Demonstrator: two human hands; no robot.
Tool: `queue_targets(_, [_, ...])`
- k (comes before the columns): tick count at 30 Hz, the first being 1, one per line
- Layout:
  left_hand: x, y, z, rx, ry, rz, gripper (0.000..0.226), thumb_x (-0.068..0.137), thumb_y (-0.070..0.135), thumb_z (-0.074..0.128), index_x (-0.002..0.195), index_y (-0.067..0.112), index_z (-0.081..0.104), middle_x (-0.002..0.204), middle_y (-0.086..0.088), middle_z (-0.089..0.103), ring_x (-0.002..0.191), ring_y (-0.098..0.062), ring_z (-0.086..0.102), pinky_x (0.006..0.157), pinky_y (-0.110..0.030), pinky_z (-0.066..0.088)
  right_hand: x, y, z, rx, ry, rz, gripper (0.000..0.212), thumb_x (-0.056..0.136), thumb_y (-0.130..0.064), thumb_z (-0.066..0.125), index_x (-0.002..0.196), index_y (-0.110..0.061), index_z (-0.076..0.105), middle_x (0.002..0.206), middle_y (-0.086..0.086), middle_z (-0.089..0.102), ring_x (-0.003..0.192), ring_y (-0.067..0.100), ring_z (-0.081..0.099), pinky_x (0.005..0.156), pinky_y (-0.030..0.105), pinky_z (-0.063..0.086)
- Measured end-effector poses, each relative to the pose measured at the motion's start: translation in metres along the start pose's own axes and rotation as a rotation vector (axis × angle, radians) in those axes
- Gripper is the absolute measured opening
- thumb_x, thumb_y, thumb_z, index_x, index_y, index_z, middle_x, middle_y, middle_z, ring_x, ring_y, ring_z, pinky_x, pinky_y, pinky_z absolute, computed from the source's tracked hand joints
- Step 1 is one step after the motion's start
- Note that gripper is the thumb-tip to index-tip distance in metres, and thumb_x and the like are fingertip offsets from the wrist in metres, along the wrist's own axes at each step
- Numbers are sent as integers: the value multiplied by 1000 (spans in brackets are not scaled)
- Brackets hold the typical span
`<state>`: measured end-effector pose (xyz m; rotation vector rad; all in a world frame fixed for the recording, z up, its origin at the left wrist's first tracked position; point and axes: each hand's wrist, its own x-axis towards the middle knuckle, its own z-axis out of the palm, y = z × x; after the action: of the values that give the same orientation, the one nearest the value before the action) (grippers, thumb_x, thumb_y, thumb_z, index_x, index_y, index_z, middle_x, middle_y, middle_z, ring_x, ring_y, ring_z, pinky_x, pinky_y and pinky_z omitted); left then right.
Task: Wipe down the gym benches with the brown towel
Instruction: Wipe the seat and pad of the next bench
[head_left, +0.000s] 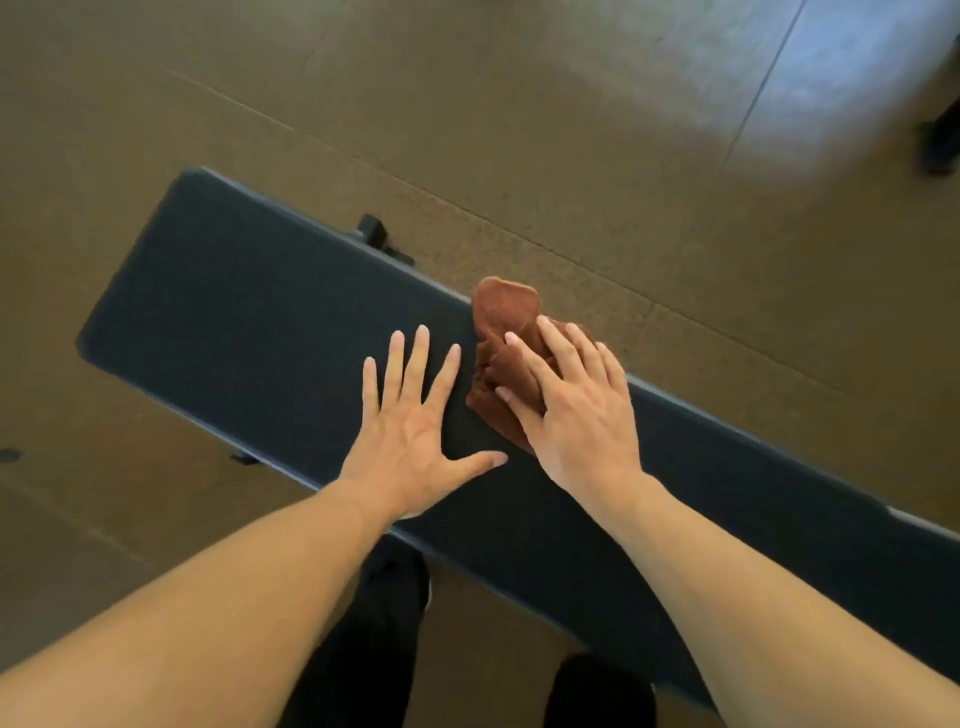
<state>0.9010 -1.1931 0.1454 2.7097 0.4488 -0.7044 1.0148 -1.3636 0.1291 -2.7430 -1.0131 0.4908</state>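
A long dark padded gym bench (249, 322) runs from upper left to lower right across the view. A crumpled brown towel (501, 322) lies on the pad near its far edge. My right hand (576, 405) lies flat on the towel with straight fingers pressing it onto the pad; part of the towel is hidden under the palm. My left hand (415, 436) rests flat on the bare pad just left of the towel, fingers spread, holding nothing.
Brown rubber floor (571, 130) surrounds the bench. A black bench foot (374, 234) sticks out past the far edge. A dark piece of equipment (943, 140) stands at the right border. My dark trouser legs and shoes (374, 623) are below the near edge.
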Motion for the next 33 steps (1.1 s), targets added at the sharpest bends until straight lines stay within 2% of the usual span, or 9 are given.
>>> queue_targets(3, [-4,78,17,12,-67,78,128,68,98,40,158,32,-23,160,-6,-42,144,-27,-45,122,-62,-8,-61,70,-12,-8,-4,92,58,105,-62,29,158,-39,36,165,1,36,155,26,26,128,46,16])
queue_targets(6, [-2,136,25,-87,-85,-74,142,57,101,47,154,33,-31,156,-8,-48,140,-29,-49,119,-62,-18,-107,133,-28,33,18,221,56,105,-61,38,153,-35,46,155,0,49,144,24,40,122,44,26])
queue_targets(10, [6,161,29,-114,-171,-225,159,46,103,55,141,30,-50,142,-7,-62,130,-31,-58,116,-63,-23,-148,203,-52,171,1,465,52,98,-67,43,131,-31,62,122,-5,63,117,24,58,98,44,45])
queue_targets(13, [9,160,28,-122,-214,-227,162,44,102,58,136,30,-55,138,-7,-65,128,-32,-60,114,-63,-24,-163,226,-57,272,-19,671,60,94,-76,38,124,-29,62,108,-4,61,108,29,62,89,44,48])
queue_targets(17, [8,161,29,-120,-207,-204,162,43,104,54,137,28,-54,138,-10,-65,127,-34,-61,114,-65,-24,-157,209,-49,413,107,777,58,96,-73,44,124,-25,61,105,-4,60,107,31,62,88,45,47])
queue_targets(20, [7,159,32,-102,-166,-182,160,46,104,52,139,26,-52,140,-12,-63,128,-35,-59,113,-66,-23,-139,185,-48,298,175,710,53,101,-66,41,116,-21,65,107,4,65,104,35,62,87,47,48])
queue_targets(27, [2,147,36,-151,-131,-79,158,59,88,69,148,19,-42,145,-13,-59,130,-35,-58,112,-63,-28,-29,77,-44,220,2,518,51,102,-68,36,124,-30,64,116,3,69,111,34,63,83,38,35])
queue_targets(30, [-15,117,44,-137,-73,31,148,68,83,68,151,17,-36,155,-3,-49,138,-24,-51,119,-51,-25,25,23,-34,315,-66,448,51,99,-72,39,129,-37,61,123,-2,69,117,31,63,96,40,44])
queue_targets(33, [-55,77,60,-130,-122,134,130,77,85,57,150,33,-38,154,8,-50,136,-16,-53,116,-45,-28,64,-19,-27,360,-142,314,55,97,-72,44,141,-41,54,137,-7,63,127,27,59,106,46,45])
